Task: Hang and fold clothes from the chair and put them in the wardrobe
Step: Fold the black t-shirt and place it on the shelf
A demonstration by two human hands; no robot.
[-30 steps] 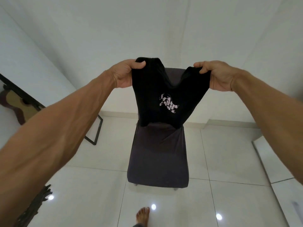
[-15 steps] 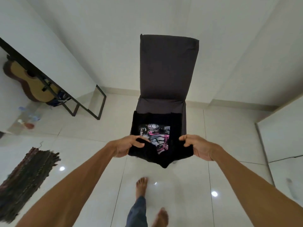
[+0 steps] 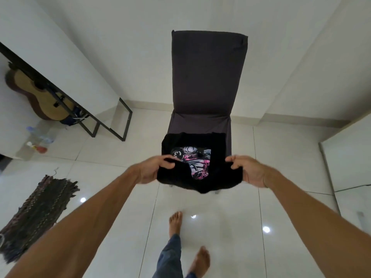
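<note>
While two bare feet (image 3: 175, 222) stand on the glossy tiled floor (image 3: 230, 247), both arms reach forward and each hand pinches the near edge of a folded black T-shirt (image 3: 202, 182): the left hand (image 3: 151, 170) grips its left corner between thumb and curled fingers, the right hand (image 3: 250, 170) its right corner. The shirt lies on the front of the chair (image 3: 208, 73) seat, its pink-and-white print (image 3: 193, 159) facing up, its near edge sagging past the seat. Farther left lie a dark rug (image 3: 40, 207) and, beyond it, a guitar (image 3: 30, 91)
</note>
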